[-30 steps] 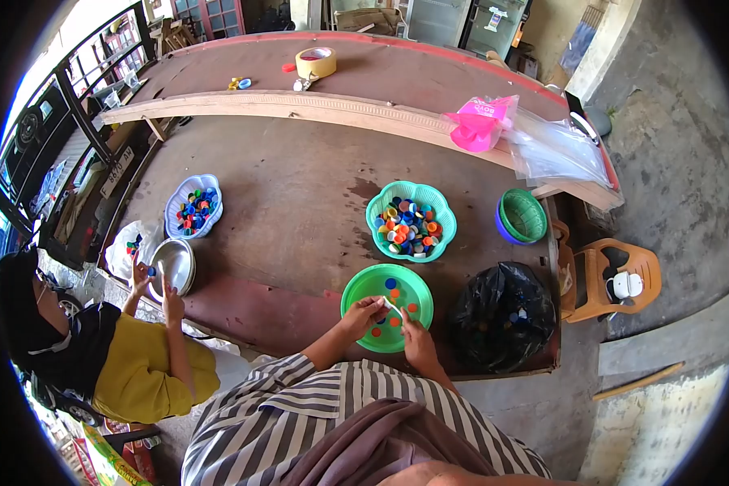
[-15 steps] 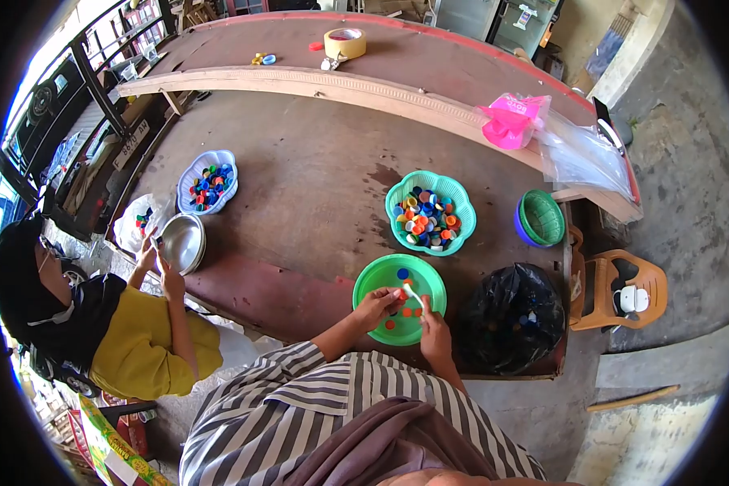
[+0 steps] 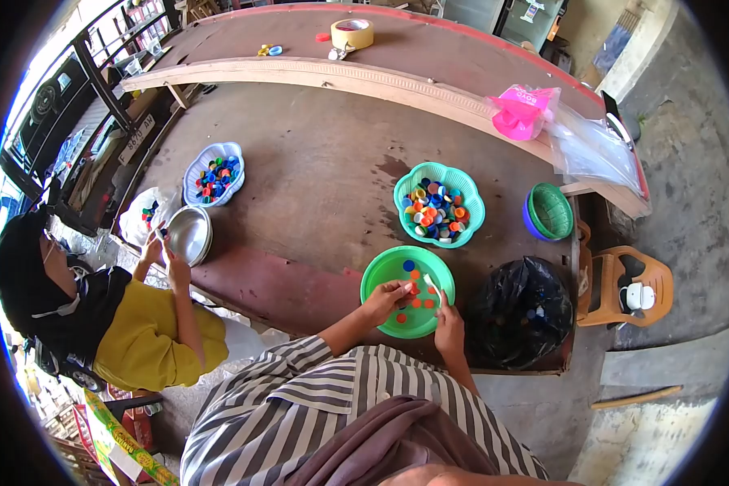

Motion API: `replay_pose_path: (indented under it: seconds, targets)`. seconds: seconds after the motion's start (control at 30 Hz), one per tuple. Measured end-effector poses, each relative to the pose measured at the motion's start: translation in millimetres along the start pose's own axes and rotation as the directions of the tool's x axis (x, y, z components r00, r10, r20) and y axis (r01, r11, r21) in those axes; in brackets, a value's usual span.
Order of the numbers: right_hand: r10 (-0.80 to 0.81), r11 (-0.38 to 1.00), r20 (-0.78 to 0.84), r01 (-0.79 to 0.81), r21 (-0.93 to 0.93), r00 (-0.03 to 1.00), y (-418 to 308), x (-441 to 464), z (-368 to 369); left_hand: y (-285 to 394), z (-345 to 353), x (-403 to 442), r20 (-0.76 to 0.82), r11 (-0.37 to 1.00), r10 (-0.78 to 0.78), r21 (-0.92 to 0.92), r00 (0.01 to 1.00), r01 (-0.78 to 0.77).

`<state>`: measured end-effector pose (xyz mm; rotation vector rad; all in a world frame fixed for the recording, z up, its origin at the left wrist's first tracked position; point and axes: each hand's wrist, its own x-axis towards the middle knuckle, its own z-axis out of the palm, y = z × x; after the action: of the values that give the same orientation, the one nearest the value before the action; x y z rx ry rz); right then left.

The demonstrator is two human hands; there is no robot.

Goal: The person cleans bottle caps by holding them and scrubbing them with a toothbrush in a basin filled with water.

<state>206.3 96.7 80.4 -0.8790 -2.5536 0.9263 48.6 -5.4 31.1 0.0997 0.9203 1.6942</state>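
Over the green basin (image 3: 368,285), my left hand (image 3: 387,301) pinches what looks like a red bottle cap (image 3: 415,289) at its fingertips. My right hand (image 3: 449,328) is closed around a slim white tool (image 3: 432,283), whose exact kind I cannot make out. Its tip points up and away, a little apart from my left fingertips. Inside the basin lie several orange discs or caps (image 3: 402,318) and a blue one (image 3: 409,266). Just beyond it stands a turquoise basket (image 3: 473,194) holding many mixed bottle caps (image 3: 435,212).
A black plastic bag (image 3: 514,324) sits right of the basin, with stacked baskets (image 3: 550,212) behind it. At left, a person (image 3: 150,324) handles something small beside metal bowls (image 3: 189,235) and a lavender basket (image 3: 233,194) of caps. A wooden rail (image 3: 300,74) crosses the table, with tape (image 3: 352,34) beyond.
The view has shifted slightly, so the table appears a little further right. My left fingertips and the tool's tip are somewhat further apart. Both hands remain over the basin.
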Motion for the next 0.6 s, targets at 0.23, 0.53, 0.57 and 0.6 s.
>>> replay_pose_path:
  seconds: [0.23,0.53,0.57,0.6]
  targets:
    - [0.058,0.997,0.072,-0.054,-0.06,0.996,7,1,-2,9,7,-6,-0.038,0.997,0.012,0.073,0.999,-0.009]
    - [0.061,0.97,0.074,-0.042,-0.238,0.995,0,4,-19,3,-2,2,-0.021,0.731,0.253,0.659,0.967,-0.177]
    - [0.057,0.97,0.079,-0.036,-0.238,0.995,2,5,-17,2,-4,4,-0.026,0.732,0.257,0.658,0.966,-0.177]
    - [-0.013,0.984,0.11,0.032,-0.173,0.994,2,3,-15,2,-7,6,-0.017,0.729,0.255,0.66,0.967,-0.18]
